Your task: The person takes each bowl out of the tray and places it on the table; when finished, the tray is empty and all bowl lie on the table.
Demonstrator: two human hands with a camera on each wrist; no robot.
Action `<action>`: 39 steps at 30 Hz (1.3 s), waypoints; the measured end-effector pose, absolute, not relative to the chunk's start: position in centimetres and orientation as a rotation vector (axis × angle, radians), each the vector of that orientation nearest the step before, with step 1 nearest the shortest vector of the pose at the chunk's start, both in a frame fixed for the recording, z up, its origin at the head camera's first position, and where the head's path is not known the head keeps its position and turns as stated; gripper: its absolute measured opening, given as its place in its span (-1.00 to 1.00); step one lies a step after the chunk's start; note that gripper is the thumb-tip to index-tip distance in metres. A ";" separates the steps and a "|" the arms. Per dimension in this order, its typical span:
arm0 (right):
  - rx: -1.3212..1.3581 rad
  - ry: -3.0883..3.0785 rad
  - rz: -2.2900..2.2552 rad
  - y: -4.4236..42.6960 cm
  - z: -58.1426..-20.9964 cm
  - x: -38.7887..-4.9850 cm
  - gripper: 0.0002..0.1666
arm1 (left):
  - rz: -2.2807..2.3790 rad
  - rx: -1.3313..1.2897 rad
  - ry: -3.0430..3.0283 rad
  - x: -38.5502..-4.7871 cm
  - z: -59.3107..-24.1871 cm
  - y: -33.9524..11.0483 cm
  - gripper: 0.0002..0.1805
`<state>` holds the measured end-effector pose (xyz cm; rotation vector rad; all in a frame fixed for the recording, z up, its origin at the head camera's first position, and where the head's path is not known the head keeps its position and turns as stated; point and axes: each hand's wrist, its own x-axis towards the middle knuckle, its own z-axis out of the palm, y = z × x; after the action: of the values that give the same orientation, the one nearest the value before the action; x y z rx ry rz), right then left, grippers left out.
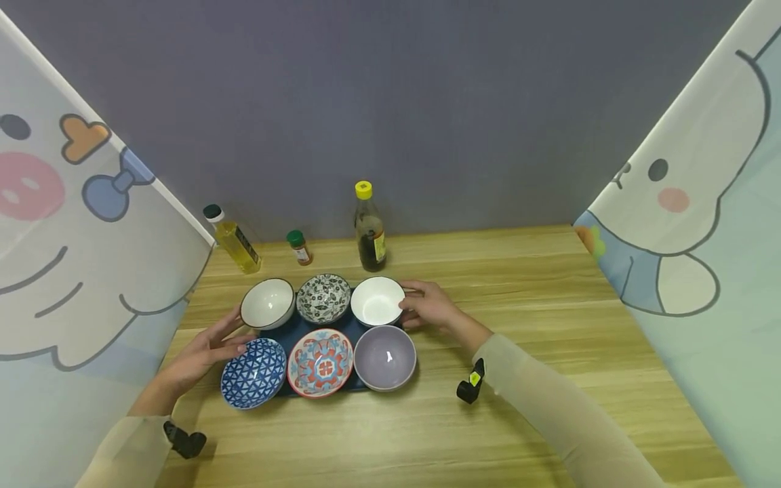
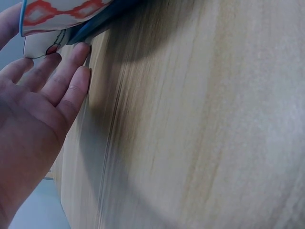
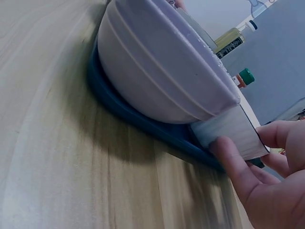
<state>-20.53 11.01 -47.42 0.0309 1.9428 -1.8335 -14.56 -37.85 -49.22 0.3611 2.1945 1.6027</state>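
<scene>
Six bowls stand in two rows on a dark blue tray (image 1: 356, 330). My right hand (image 1: 429, 306) grips the side of the back right white bowl (image 1: 375, 301), with fingertips on its outer wall in the right wrist view. At the left end, my left hand (image 1: 198, 356) has its fingers extended by the back left white bowl (image 1: 267, 303). Its thumb lies by the rim of the blue-patterned bowl (image 1: 253, 374). Between the white bowls sits a black-and-white floral bowl (image 1: 323, 299). In front are a red-and-blue patterned bowl (image 1: 321, 363) and a lilac bowl (image 1: 386, 359).
Behind the tray stand an oil bottle (image 1: 234, 242), a small green-capped jar (image 1: 299, 249) and a yellow-capped dark sauce bottle (image 1: 370, 237). A grey wall (image 1: 390, 122) rises at the back of the wooden table (image 1: 518, 271). Cartoon-printed panels (image 1: 689, 224) flank both sides.
</scene>
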 end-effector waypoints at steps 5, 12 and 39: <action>0.098 1.950 -1.891 10.8 -47.6 -20.5 -0.18 | 1.594 0.362 2.199 -14.6 -49.3 -37.8 -0.06; 0.153 1.933 -1.936 10.8 -47.5 -20.6 -0.20 | 1.579 0.335 2.199 -14.7 -49.2 -37.7 -0.06; 0.226 1.953 -1.983 17.0 -45.7 -21.0 -0.23 | 1.668 0.470 2.129 -15.0 -49.7 -38.5 -0.20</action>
<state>-20.97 16.97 -45.69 0.2258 1.9528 -1.9826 -15.02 -38.46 -49.68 0.4699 2.1294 1.6680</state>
